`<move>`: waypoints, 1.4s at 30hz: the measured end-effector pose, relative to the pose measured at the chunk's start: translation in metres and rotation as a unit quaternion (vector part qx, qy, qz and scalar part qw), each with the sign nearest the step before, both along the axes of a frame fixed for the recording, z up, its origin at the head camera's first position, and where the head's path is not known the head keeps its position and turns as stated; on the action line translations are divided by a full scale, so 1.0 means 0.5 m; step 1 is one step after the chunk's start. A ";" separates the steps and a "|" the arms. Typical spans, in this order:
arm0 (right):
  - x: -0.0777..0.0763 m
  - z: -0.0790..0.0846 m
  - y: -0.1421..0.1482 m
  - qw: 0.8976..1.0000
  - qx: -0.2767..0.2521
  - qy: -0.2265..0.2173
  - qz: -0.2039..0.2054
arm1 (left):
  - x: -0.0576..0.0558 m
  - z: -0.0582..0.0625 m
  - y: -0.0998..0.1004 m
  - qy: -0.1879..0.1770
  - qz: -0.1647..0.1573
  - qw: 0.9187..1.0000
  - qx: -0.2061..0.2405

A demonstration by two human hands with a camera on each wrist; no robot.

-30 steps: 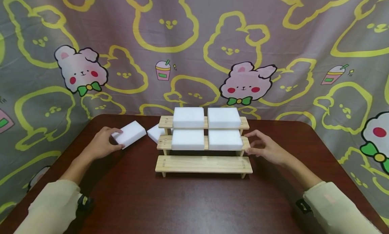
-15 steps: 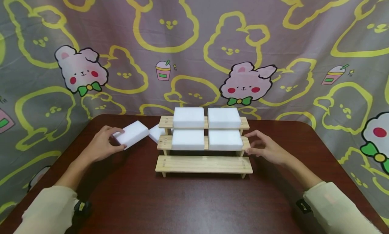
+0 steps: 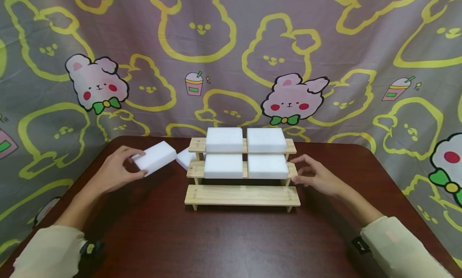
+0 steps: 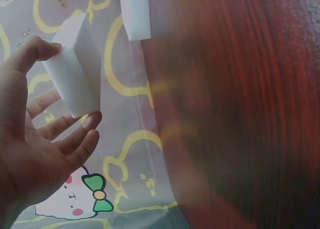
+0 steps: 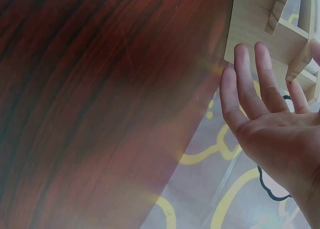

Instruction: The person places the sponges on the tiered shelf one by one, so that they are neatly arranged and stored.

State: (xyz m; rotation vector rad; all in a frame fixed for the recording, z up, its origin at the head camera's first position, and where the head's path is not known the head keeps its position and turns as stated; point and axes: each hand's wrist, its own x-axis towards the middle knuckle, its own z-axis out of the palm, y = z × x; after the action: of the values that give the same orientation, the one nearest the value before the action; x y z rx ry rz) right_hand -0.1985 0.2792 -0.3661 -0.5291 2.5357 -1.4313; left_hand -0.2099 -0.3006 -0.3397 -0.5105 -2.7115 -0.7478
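Note:
My left hand pinches a white foam block at the left of the table, thumb on one side and fingers on the other. In the left wrist view the block sits tilted between thumb and fingertips. A three-step wooden stand occupies the middle, with white blocks in pairs on its top and middle steps; the bottom step is bare. My right hand is at the stand's right end, fingertips right at the middle step's edge. The right wrist view shows its fingers extended, holding nothing.
Another white block lies on the dark red table behind the stand's left end, partly hidden by it. A patterned curtain hangs right behind the table's far edge.
The block in my left hand has shifted slightly right, then risen a little. My left forearm has swung outward to the left. The right hand and the stand hold still.

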 end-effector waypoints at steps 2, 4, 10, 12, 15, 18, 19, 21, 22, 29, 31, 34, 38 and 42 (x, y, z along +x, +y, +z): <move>0.000 0.000 0.001 1.000 -0.001 0.002 0.001 | 0.002 0.005 -0.001 0.001 -0.007 1.000 0.005; -0.001 0.000 0.001 1.000 -0.001 0.003 0.000 | 0.004 0.010 -0.001 -0.002 -0.015 1.000 0.012; -0.001 0.002 0.001 1.000 0.000 0.003 0.000 | 0.010 0.021 -0.001 -0.005 -0.041 0.999 0.020; 0.000 0.002 0.001 1.000 0.000 0.002 0.001 | 0.014 0.024 0.000 -0.003 -0.046 0.999 0.021; 0.000 0.002 0.002 1.000 0.001 0.002 0.001 | 0.018 0.028 0.000 -0.004 -0.054 0.998 0.024; 0.000 0.001 0.002 1.000 0.001 0.003 0.001 | 0.020 0.030 -0.001 -0.008 -0.064 0.998 0.025; 0.000 0.001 0.002 1.000 0.002 0.004 0.001 | 0.021 0.030 -0.002 -0.010 -0.068 0.997 0.025; 0.000 0.000 0.002 1.000 0.002 0.005 0.002 | 0.022 0.031 -0.003 -0.017 -0.076 0.996 0.029; 0.000 0.000 0.002 1.000 0.002 0.006 0.002 | 0.023 0.032 -0.002 -0.020 -0.081 0.996 0.033; -0.001 0.002 0.000 1.000 0.002 0.001 -0.001 | 0.034 0.053 0.009 -0.051 -0.104 0.992 0.038; -0.001 0.003 0.000 1.000 0.003 0.000 -0.002 | 0.036 0.060 0.013 -0.057 -0.108 0.992 0.035; -0.002 0.004 -0.001 1.000 0.003 -0.002 -0.003 | 0.038 0.066 0.020 -0.063 -0.117 0.991 0.030; -0.001 0.004 -0.002 1.000 0.004 -0.002 -0.003 | 0.042 0.073 0.031 -0.064 -0.133 0.989 0.025; 0.000 0.002 -0.001 1.000 0.004 -0.001 -0.002 | 0.044 0.075 0.040 -0.059 -0.154 0.986 0.025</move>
State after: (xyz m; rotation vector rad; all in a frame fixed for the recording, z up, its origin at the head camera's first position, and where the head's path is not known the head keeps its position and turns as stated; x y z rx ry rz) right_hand -0.1984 0.2789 -0.3651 -0.5215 2.5412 -1.4213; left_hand -0.1881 -0.2807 -0.3020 -0.9158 -2.7452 -0.9482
